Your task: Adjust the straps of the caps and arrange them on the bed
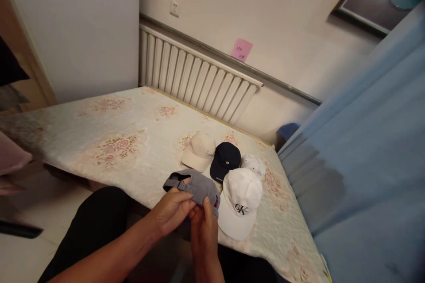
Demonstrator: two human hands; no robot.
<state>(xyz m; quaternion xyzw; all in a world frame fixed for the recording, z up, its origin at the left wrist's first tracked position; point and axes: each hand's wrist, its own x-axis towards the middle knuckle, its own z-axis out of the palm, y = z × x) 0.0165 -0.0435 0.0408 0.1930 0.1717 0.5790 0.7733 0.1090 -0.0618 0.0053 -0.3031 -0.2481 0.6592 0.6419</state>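
Observation:
Both hands hold a grey cap over the near edge of the bed. My left hand pinches its back strap, thumb on top. My right hand grips the cap's lower edge with fingers closed on the fabric. Right beside it lies a white cap with black letters. Behind these lie a navy cap, a beige cap and a small white cap.
The caps lie on a bed with a pale floral cover. A white radiator runs along the far wall, with a pink note above it. A blue curtain hangs at the right. My dark-clothed knee is below left.

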